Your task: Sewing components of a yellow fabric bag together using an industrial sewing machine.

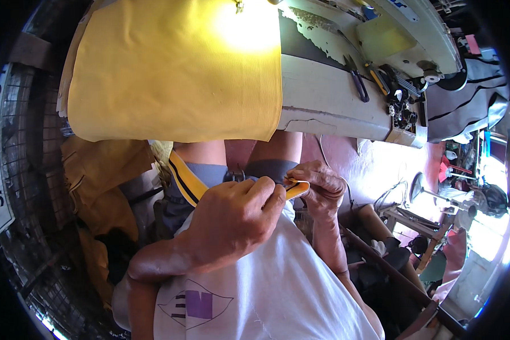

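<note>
Above the lap (208, 153), the left hand (235, 218) and right hand (324, 190), both nearly closed, pinch a flat yellow, black-striped strip (189, 180), apparently to steady its curled part.

Yellow strip (190, 181) with a lengthwise black stripe below a plain yellow sheet (175, 79), off-white sewing machine (436, 48) right of that sheet, white T-shirt (283, 272) with purple-and-black print (199, 305), grey shorts (205, 171)
</note>
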The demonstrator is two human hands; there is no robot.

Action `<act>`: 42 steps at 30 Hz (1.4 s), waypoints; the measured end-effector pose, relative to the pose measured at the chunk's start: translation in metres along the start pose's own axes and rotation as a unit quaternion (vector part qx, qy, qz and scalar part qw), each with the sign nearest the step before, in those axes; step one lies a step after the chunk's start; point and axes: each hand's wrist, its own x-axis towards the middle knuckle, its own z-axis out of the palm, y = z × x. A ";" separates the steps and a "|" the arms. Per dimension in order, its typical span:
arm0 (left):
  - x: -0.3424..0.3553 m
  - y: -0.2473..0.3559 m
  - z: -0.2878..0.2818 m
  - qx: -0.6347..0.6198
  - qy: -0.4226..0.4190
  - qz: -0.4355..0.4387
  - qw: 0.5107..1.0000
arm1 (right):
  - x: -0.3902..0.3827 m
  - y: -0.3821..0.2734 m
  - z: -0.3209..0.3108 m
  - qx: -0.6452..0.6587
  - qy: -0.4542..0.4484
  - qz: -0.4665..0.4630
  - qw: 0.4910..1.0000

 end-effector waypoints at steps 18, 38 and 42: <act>-0.006 -0.001 -0.008 -0.037 -0.016 -0.021 0.999 | 0.009 -0.005 0.001 0.047 -0.048 -0.007 0.998; -0.001 -0.051 0.042 -0.250 -0.075 -0.138 0.955 | 0.007 -0.008 0.009 0.011 -0.024 0.351 0.936; 0.002 -0.055 0.041 -0.305 -0.111 -0.194 0.926 | 0.007 -0.007 0.010 -0.014 -0.018 0.355 0.934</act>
